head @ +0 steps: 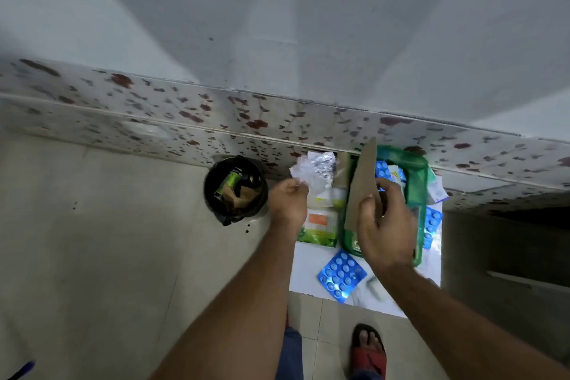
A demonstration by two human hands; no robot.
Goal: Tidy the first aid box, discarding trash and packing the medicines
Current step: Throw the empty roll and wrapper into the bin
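2 hands work over the green first aid box [415,170], which sits on a white worktop [303,268]. Right hand [384,225] has its grip clamped on a brown cardboard piece [364,182] above the box; left hand [287,200] pinches crumpled white paper [303,171] beside a black trash bin [236,190]. Blue blister pack [340,276] lies near.

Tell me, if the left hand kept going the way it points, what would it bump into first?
Probably the crumpled white wrapper pinched in the left hand, then the flowered wall tiles behind it; depth is hard to judge.
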